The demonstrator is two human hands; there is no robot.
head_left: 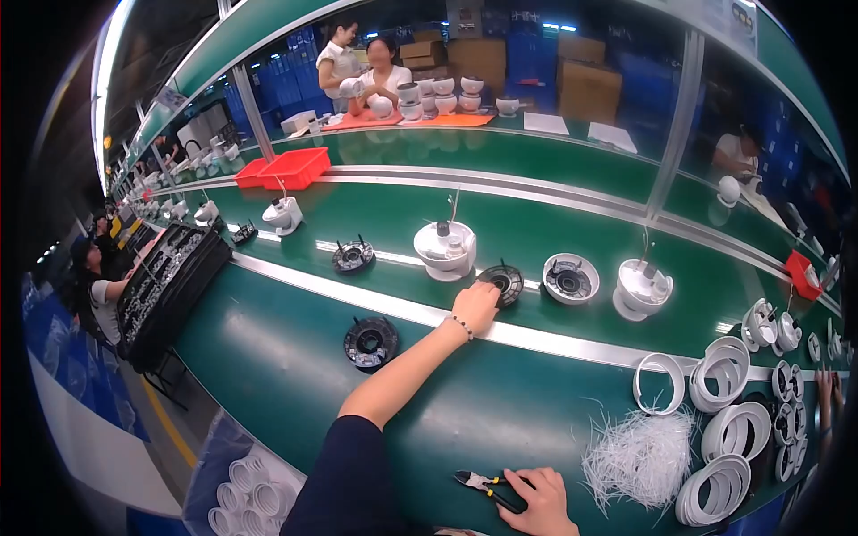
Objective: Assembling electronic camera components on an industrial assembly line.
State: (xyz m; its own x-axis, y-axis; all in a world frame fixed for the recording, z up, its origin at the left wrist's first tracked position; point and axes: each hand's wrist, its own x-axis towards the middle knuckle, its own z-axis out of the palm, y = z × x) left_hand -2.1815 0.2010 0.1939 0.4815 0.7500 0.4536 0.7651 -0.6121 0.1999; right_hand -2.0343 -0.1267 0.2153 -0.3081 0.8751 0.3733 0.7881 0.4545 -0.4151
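My left hand reaches over the metal rail onto the green conveyor, its fingers gripping the near-left edge of a black round part with upright prongs. Close to the bench's front edge, my right hand has its fingers on the handles of diagonal cutters with black and yellow grips; the jaws point left. Another black round part lies on the bench left of my left forearm. Just beyond my left hand stands a white rounded housing with a wire sticking up. A white bowl-shaped housing sits to the right.
White plastic rings stand in stacks at the right, beside a heap of thin white strips. A black tray of small parts is at left. Red bins stand behind the conveyor. Other people work across and along the line.
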